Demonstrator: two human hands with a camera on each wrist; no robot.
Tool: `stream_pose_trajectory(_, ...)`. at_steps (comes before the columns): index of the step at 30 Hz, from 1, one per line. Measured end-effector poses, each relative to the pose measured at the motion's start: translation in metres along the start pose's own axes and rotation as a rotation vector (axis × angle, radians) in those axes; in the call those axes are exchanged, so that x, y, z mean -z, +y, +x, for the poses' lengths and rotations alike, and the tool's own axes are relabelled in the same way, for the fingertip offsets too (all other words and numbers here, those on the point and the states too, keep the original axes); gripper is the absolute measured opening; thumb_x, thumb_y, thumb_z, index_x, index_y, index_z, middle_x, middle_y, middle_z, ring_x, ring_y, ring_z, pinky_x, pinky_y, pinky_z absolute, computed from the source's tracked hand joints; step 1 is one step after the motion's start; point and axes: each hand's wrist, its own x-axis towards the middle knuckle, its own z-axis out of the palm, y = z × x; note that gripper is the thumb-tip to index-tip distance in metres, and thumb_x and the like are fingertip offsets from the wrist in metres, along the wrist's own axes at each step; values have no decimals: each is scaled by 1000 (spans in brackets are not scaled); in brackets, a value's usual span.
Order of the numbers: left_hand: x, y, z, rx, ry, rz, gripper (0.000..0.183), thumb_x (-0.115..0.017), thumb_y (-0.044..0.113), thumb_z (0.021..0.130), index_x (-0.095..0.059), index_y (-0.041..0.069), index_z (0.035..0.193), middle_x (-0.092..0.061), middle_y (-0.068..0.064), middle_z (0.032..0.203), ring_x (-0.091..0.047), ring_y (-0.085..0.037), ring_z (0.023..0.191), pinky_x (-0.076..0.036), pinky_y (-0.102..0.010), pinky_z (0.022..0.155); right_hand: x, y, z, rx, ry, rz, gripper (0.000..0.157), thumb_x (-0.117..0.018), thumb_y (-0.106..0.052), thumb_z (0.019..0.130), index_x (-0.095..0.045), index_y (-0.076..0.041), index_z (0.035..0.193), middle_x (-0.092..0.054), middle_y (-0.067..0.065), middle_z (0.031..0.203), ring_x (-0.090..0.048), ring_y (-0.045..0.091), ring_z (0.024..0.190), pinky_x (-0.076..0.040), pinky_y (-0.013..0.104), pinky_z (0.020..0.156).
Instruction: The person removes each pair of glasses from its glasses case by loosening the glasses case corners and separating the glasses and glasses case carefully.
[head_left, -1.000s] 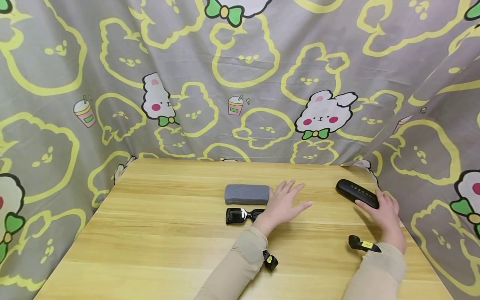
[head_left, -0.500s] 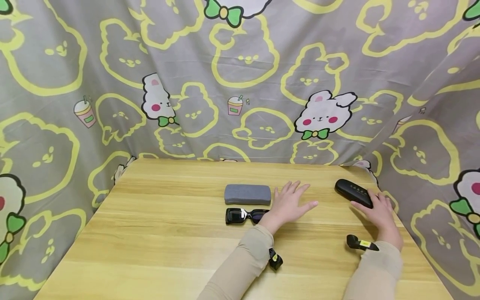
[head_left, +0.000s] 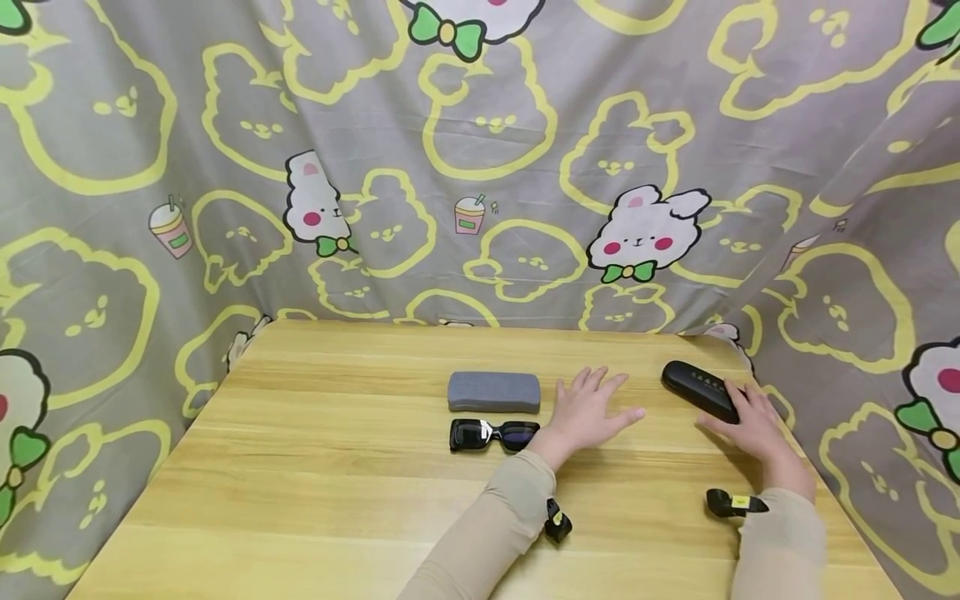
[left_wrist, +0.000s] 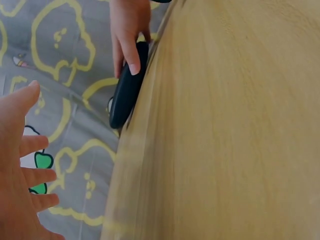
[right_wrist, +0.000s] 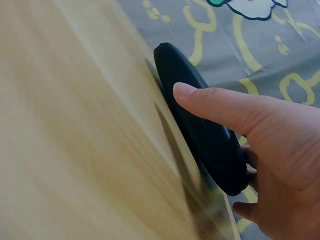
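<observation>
A black glasses case (head_left: 693, 385) with small lettering on its lid lies slanted at the right of the table. My right hand (head_left: 756, 427) grips its near end, thumb on one long side and fingers on the other; the right wrist view shows the thumb across the dark case (right_wrist: 200, 125). My left hand (head_left: 588, 412) is spread with straight fingers, holding nothing. To its left are a grey glasses case (head_left: 493, 392) and, in front of that, black sunglasses (head_left: 474, 435). The left wrist view catches the spread left hand (left_wrist: 17, 175) at its edge.
The wooden table (head_left: 300, 483) reaches back to a grey patterned curtain (head_left: 375, 125), which also hangs along both sides. Black wrist cameras (head_left: 557, 523) are strapped at both beige sleeves (head_left: 487, 533).
The black glasses case has shifted slightly left with my right hand on it. My left hand has moved right, away from the grey case, uncovering more of the sunglasses.
</observation>
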Motion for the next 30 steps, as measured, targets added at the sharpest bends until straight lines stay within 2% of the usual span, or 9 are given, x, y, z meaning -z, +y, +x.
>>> stream_pose_trajectory(6,-5,4,2,9,-5,19,70,-34,75,91,-26,42,152,-22,4,163,-17,-25,152,-21,-65,116,1,1,-5,35,-58,11,100,-58,-53,92,0,-1,155,8,43,152,15,61,139,2,78,107)
stream_pose_trajectory(15,-11,7,4,18,2,25,73,-34,77,89,-23,43,153,-21,2,164,-16,-26,152,-20,-65,117,-1,-4,-2,58,-85,6,101,-61,-51,91,-2,-3,156,6,40,154,9,63,139,-7,80,104)
stream_pose_trajectory(23,-16,6,1,35,-4,18,73,-33,77,89,-20,45,153,-17,4,164,-14,-25,153,-20,-65,116,-4,-17,-1,67,-110,10,102,-65,-49,89,-4,-5,157,4,39,156,5,63,140,-10,81,102)
stream_pose_trajectory(30,-18,7,-1,37,-17,-12,72,-36,73,91,-24,41,153,-19,1,164,-15,-27,153,-20,-66,116,-6,-25,1,84,-127,21,100,-67,-47,88,-7,-6,157,2,39,155,3,64,139,-10,81,102)
